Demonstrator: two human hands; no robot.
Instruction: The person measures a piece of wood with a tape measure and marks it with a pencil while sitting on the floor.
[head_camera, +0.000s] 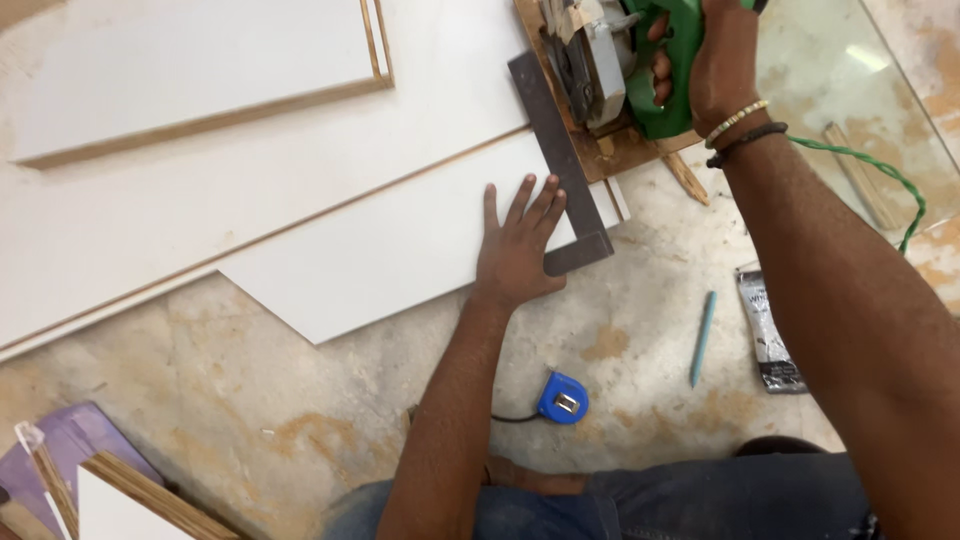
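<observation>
**Saw at the board's edge, square pinned flat**

Nearest my view are my own knees in dark jeans (700, 500), then the blue tape measure (562, 397) lying on the stone floor (300, 400). My left hand (518, 250) lies open, fingers spread, pressing on the white laminated board (390, 250) with fingertips against the dark metal try square (562, 165). My right hand (715, 65) is clenched round the green handle of the circular saw (610, 60), which sits on a plywood base just beyond the square's blade. I judge the saw heavy and top-weighted, best held by that rear handle; its green cord (870, 175) trails right. The board looks stiff but thin and slick-faced, liable to slide, so flat palm pressure suits it. A blue-green pencil (702, 338) and a small dark sachet (768, 330) lie to the right.
</observation>
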